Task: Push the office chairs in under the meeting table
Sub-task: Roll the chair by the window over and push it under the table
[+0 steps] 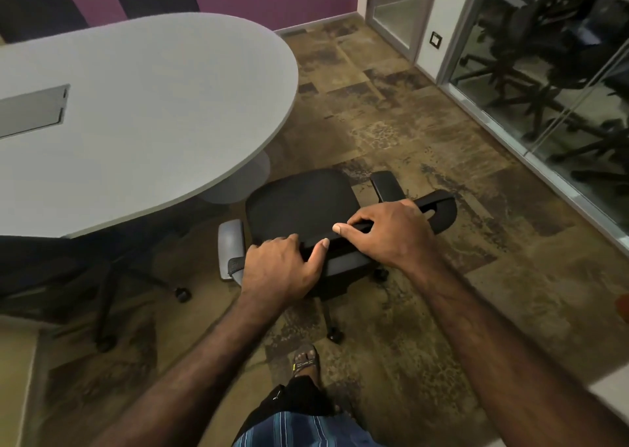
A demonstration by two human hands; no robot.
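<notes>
A black mesh office chair (299, 205) with grey armrests stands just off the rounded end of the grey meeting table (163, 106), its seat facing the table's pedestal. Both of my hands grip the top edge of its backrest: my left hand (282, 266) near the left end, my right hand (391, 232) near the middle. The front of the seat lies at the table's edge. A second dark chair (68, 269) sits at the left, partly tucked under the table's near side.
Patterned brown carpet (408, 123) stretches to the right and beyond the chair. A glass wall (544, 89) runs along the right with several dark chairs behind it. A purple wall is at the back. My sandalled foot (304, 361) stands behind the chair.
</notes>
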